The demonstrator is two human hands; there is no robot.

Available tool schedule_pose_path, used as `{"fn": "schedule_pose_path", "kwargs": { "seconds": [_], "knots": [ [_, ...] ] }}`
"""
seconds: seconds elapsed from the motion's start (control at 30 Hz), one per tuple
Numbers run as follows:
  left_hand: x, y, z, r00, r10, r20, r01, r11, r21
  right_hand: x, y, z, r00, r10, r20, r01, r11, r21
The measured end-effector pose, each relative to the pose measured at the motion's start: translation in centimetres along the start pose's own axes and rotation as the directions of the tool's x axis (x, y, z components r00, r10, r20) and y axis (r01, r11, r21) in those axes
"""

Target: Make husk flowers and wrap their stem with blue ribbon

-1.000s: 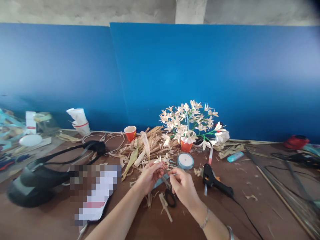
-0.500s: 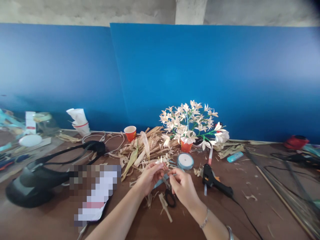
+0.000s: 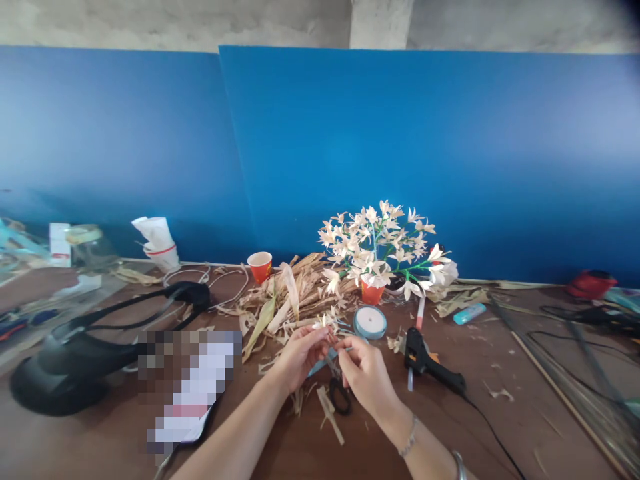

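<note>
Fingertips of my left hand are pinched around a small cream-white flower, whose petals show above the thumb. My right hand is close beside it, thumb and fingers pressed together. What the right hand pinches is too small to make out. A light blue strip shows between and below the hands; I cannot tell whether either hand grips it. Scissors lie under the hands, their dark handles toward me and blades partly hidden. Just beyond the right hand is a roll of light blue ribbon or tape.
Behind the hands lie a heap of dry husks and a white-flowered arrangement in a red cup. Right is a black glue gun with its cord; left are a blurred-out phone and a black headset. Another red cup stands behind.
Almost nothing differs. Both hands keep their pinch close together, with only slight finger movement, and the view has shifted a touch.
</note>
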State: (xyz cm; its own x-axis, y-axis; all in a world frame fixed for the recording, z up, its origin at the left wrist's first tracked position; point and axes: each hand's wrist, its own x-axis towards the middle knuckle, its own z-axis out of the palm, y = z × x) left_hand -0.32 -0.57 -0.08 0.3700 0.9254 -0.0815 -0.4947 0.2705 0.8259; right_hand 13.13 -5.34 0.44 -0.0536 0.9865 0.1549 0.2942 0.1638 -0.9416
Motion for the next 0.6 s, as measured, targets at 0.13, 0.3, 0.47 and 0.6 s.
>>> {"fn": "schedule_pose_path", "kwargs": {
  "seconds": [0.13, 0.3, 0.47, 0.6],
  "knots": [
    [0.04, -0.01, -0.08, 1.000, -0.006, 0.006, 0.006, 1.000, 0.001, 0.00, 0.11, 0.03, 1.000, 0.001, 0.003, -0.001, 1.000, -0.008],
    [0.05, -0.01, -0.12, 1.000, -0.005, 0.013, 0.005, 1.000, 0.002, 0.02, -0.01, -0.04, 1.000, 0.003, -0.005, -0.003, 1.000, -0.005],
    [0.10, 0.00, -0.13, 1.000, -0.004, 0.011, 0.004, 1.000, -0.005, 0.00, -0.13, -0.09, 1.000, 0.009, -0.004, -0.009, 1.000, -0.008],
    [0.18, -0.09, -0.20, 1.000, -0.007, 0.001, 0.007, 1.000, -0.004, 0.00, -0.05, -0.03, 1.000, 0.006, 0.001, -0.006, 1.000, -0.011]
  ]
}}
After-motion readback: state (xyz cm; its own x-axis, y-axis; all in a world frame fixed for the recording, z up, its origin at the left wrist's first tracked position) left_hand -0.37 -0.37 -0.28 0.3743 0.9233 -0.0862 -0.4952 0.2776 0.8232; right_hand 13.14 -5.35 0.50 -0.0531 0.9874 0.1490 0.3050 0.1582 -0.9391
